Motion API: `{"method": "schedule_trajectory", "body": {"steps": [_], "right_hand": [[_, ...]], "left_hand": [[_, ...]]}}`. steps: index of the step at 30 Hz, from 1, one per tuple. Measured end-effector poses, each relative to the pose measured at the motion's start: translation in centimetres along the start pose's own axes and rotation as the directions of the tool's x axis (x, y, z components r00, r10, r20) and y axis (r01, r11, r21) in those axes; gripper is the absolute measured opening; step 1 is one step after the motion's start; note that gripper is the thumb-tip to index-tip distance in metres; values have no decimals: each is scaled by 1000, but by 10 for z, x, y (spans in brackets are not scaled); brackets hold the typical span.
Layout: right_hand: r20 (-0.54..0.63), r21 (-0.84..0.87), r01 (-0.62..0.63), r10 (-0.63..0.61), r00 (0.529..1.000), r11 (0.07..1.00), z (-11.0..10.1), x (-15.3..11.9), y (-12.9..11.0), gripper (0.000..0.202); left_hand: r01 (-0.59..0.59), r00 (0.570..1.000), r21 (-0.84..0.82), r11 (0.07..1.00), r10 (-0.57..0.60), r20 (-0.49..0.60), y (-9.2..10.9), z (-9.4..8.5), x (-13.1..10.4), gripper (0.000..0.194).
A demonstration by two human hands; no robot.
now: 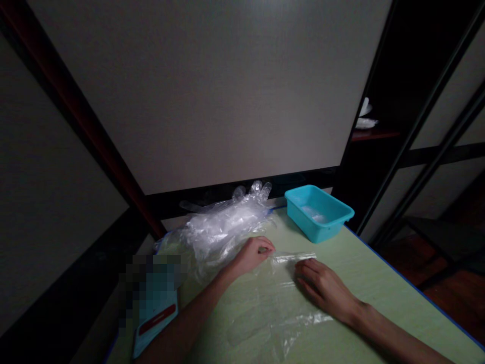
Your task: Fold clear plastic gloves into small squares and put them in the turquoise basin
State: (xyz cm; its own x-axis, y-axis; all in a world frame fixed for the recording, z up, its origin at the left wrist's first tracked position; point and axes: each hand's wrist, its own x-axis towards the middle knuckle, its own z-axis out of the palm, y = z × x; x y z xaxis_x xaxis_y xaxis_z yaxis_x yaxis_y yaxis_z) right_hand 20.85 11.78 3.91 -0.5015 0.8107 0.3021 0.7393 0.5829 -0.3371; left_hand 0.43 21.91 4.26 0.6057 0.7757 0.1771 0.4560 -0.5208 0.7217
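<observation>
A clear plastic glove [285, 284] lies spread on the table, its far edge folded into a narrow strip. My left hand [253, 254] pinches the left end of that strip between thumb and fingertips. At the strip's right end, my right hand [326, 287] has its fingers curled together on the film; the fingertips are partly hidden. Just beyond my left hand rises a loose pile of clear plastic gloves [227, 221], some of their fingers sticking up. A turquoise plastic basin [311, 228] stands past my right hand, with a little clear plastic inside.
The pale green table [373, 298] has a blue edge and meets a grey panel [235, 96] at the back. On the left, a light blue object with a red label [157, 319] lies partly behind my forearm. A dark shelf [373, 134] holds white items at right.
</observation>
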Motion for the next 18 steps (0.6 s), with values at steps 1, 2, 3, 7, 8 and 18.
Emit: {"method": "schedule_trajectory", "body": {"steps": [1, 2, 3, 7, 8, 18], "right_hand": [[-18, 0, -8, 8, 1000, 1000, 0, -1, 1, 17], [-37, -2, -16, 16, 999, 1000, -1, -3, 2, 17], [-56, -9, -24, 23, 998, 1000, -1, -5, 2, 17], [-68, -64, -27, 22, 997, 998, -1, -7, 0, 26], [-51, -76, -19, 15, 999, 997, 0, -6, -2, 31], [185, -131, 36, -11, 983, 991, 13, 9, -9, 66]], "left_hand": [[-13, 1000, 13, 1000, 13, 3, 1, 0, -4, 15], [-26, 1000, 30, 999, 26, 6, 1, -1, -9, 16], [-38, 999, 49, 998, 38, 7, 1, -1, -13, 16], [-78, 997, 154, 985, 80, -8, 3, -2, -30, 31], [-85, 996, 183, 979, 89, -14, 5, -1, -34, 37], [-134, 984, 362, 923, 168, -64, 43, 9, -61, 66]]}}
